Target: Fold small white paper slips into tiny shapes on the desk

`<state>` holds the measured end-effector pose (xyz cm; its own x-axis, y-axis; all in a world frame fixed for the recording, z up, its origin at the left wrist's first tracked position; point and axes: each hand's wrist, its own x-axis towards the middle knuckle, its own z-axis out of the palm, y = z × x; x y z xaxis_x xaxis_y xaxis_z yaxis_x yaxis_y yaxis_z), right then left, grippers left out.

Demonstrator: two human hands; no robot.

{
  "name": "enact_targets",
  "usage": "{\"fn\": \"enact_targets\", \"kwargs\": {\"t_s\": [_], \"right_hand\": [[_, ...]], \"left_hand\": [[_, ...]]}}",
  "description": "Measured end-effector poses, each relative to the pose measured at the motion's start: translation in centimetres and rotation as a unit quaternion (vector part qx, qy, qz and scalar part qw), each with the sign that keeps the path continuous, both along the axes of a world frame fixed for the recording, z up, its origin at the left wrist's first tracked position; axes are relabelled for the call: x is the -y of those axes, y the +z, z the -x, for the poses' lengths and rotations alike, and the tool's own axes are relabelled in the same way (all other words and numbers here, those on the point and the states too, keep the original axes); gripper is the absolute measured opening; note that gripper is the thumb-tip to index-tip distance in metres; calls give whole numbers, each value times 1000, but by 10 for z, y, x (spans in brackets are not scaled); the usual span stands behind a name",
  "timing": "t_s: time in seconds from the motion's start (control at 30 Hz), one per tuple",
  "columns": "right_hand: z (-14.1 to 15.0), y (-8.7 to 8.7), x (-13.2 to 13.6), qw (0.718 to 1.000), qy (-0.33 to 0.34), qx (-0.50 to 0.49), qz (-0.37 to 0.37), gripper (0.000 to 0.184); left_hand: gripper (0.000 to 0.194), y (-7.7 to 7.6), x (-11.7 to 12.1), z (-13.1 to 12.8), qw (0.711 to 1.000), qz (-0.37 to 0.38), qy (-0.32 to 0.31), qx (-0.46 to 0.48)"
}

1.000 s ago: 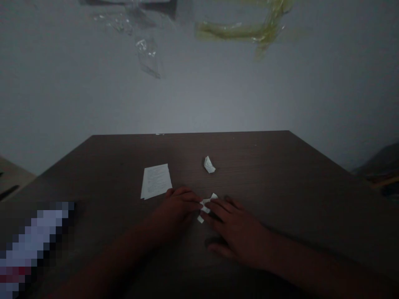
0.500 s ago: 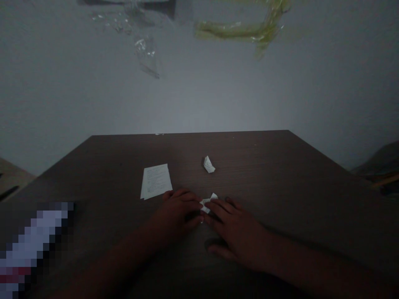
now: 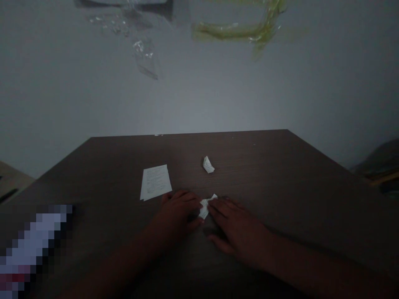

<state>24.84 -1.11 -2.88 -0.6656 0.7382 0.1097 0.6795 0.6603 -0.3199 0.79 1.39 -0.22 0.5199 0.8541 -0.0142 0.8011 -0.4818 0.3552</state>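
A small creased piece of white paper (image 3: 204,209) lies on the dark table between my hands. My left hand (image 3: 178,211) rests at its left side, fingertips on the upper left edge and thumb near the lower corner. From the right, my right hand (image 3: 234,230) reaches over it with fingers stretched out and thumb held apart, covering its right part. Farther back is a crumpled piece of paper (image 3: 208,165). Two overlapping printed sheets (image 3: 156,182) lie just beyond my left hand.
A blurred-out, pixelated object (image 3: 34,245) sits at the left front of the wood-grain table (image 3: 264,170). Behind the table rises a grey wall (image 3: 212,91) with yellowed tape (image 3: 230,31) and clear tape (image 3: 146,58). Dark items (image 3: 383,162) stand beyond the right edge.
My left thumb has come in to the paper's lower corner. The right fingers have drawn back slightly to the right, so more of the creased paper shows between the hands.
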Motion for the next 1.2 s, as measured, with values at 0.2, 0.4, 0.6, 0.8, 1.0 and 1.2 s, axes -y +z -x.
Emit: {"fn": "enact_targets", "kwargs": {"t_s": [0.2, 0.4, 0.6, 0.8, 1.0, 1.2], "right_hand": [[-4, 3, -9, 999, -39, 28, -19, 56], [-4, 2, -11, 998, -40, 26, -50, 49], [-4, 4, -11, 997, -38, 50, -54, 56], [2, 9, 6, 999, 8, 40, -23, 64], [2, 11, 11, 998, -4, 57, 8, 71], [5, 11, 8, 996, -36, 71, -30, 62]], "left_hand": [[26, -4, -2, 1, 1000, 11, 2, -14], [15, -9, -1, -2, 1000, -7, 18, 7], [15, -14, -2, -7, 999, -4, 36, 5], [18, -13, -2, -7, 999, -4, 45, 2], [18, -12, 0, -6, 999, 2, 39, 0], [18, -9, 2, -8, 999, 1, 37, -5]]}}
